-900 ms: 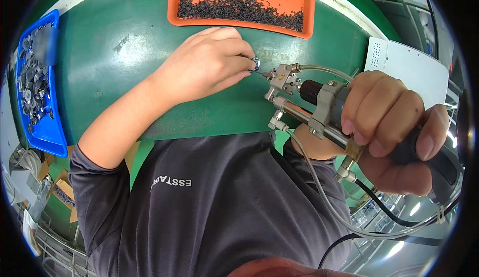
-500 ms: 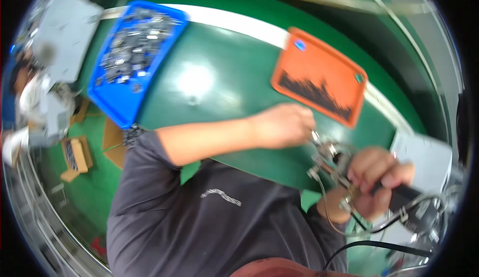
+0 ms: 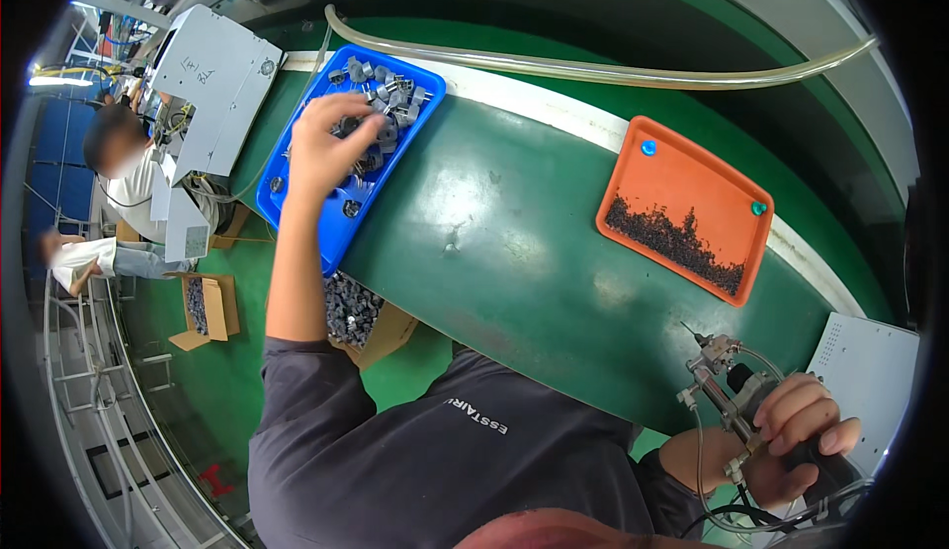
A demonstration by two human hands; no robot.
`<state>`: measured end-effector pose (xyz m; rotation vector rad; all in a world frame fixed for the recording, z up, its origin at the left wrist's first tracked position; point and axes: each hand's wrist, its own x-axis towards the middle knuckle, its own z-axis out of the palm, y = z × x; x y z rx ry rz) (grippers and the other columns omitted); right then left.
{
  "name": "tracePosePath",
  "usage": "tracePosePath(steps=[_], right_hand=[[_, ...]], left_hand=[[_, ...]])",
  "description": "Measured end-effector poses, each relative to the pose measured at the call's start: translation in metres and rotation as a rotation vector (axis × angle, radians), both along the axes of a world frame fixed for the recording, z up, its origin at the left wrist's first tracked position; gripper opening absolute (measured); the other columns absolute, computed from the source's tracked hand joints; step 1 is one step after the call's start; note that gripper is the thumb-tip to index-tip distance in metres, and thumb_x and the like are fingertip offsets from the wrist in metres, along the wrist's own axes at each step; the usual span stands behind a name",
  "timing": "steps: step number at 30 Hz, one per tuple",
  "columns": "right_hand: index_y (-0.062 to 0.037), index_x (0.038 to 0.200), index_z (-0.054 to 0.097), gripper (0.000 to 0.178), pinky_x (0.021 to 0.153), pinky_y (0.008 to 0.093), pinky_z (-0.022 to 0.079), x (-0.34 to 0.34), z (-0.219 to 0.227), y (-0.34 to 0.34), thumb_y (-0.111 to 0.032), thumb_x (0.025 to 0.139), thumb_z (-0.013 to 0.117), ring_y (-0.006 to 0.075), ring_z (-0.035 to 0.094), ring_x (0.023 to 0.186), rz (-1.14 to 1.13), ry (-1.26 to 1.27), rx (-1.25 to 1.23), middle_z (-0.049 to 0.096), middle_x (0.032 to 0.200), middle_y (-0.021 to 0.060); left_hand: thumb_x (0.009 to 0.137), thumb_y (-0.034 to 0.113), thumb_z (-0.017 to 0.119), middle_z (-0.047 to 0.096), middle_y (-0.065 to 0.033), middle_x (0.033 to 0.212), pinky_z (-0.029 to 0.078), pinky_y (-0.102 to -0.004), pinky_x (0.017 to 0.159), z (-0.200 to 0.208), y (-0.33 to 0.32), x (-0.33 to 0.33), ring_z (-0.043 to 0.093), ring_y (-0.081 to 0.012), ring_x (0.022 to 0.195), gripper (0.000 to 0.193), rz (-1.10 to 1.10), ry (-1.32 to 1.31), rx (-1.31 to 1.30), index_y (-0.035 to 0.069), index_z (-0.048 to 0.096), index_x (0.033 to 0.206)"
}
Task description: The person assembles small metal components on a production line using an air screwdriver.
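Note:
My left hand (image 3: 331,144) reaches over a blue tray (image 3: 334,243), its thumb apart from the curved fingers. No part can be made out between them. Several small grey and black parts with metal pins (image 3: 395,94) lie loose in the tray, some hidden under the hand. At the right, my right hand (image 3: 803,430) is closed round a metal tool (image 3: 720,391) with clear hoses and a thin pointed tip. The tip points away over the green table, toward an orange tray (image 3: 633,134) that holds a heap of tiny black pieces (image 3: 672,238).
Below the table edge stands a carton of grey parts (image 3: 351,307); another open carton (image 3: 213,307) is on the floor. Grey metal boxes (image 3: 213,84) flank the green table (image 3: 514,223). A clear tube (image 3: 593,73) crosses its far side. Two people (image 3: 129,173) are at the left.
My left hand has swung from beside the metal tool to the blue tray on the left. My right hand stays on the tool. The whole view has shifted.

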<state>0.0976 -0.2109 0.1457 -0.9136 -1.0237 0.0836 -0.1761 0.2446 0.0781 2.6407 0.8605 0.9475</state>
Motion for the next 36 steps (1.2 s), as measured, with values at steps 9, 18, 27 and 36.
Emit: tracePosePath(steps=[9, 18, 27, 36], right_hand=[[-0.0101, 0.107, 0.047, 0.031, 0.052, 0.0261, 0.042, -0.004, -0.002, 0.006, -0.031, 0.098, 0.067, 0.0133, 0.048, 0.056, -0.076, 0.026, -0.011, 0.05, 0.067, 0.0005], [-0.0108, 0.1, 0.047, 0.037, 0.042, 0.0282, 0.046, 0.005, -0.003, 0.006, -0.033, 0.094, 0.076, 0.015, 0.053, 0.045, -0.179, 0.043, -0.012, 0.055, 0.06, 0.0001], [-0.0104, 0.103, 0.049, 0.038, 0.047, 0.029, 0.048, 0.013, -0.001, 0.01, -0.027, 0.092, 0.08, 0.0175, 0.057, 0.05, -0.069, -0.011, -0.028, 0.058, 0.066, 0.0026], [-0.0106, 0.105, 0.05, 0.036, 0.046, 0.0289, 0.041, 0.006, 0.004, 0.005, -0.025, 0.092, 0.08, 0.0182, 0.054, 0.052, -0.046, 0.061, -0.06, 0.056, 0.065, 0.0035]], left_hand=[[0.086, 0.013, 0.061, 0.053, -0.0339, 0.143, 0.035, -0.0532, 0.118, -0.078, 0.219, 0.086, 0.05, -0.0474, 0.136, 0.061, 0.043, 0.131, 0.157, -0.001, 0.051, 0.144], [0.091, 0.018, 0.06, 0.049, -0.0265, 0.152, 0.042, -0.0524, 0.115, -0.09, 0.346, 0.063, 0.048, -0.0447, 0.14, 0.064, 0.57, 0.495, 0.012, 0.012, 0.046, 0.153], [0.084, 0.007, 0.065, 0.071, -0.0266, 0.11, 0.053, -0.0486, 0.099, -0.101, 0.354, 0.067, 0.066, -0.0436, 0.111, 0.03, 0.344, 0.546, 0.2, 0.003, 0.075, 0.113], [0.092, 0.024, 0.071, 0.075, -0.0212, 0.11, 0.055, -0.0419, 0.094, -0.078, 0.298, 0.075, 0.072, -0.0348, 0.104, 0.031, 0.086, 0.578, 0.004, 0.004, 0.074, 0.116]])
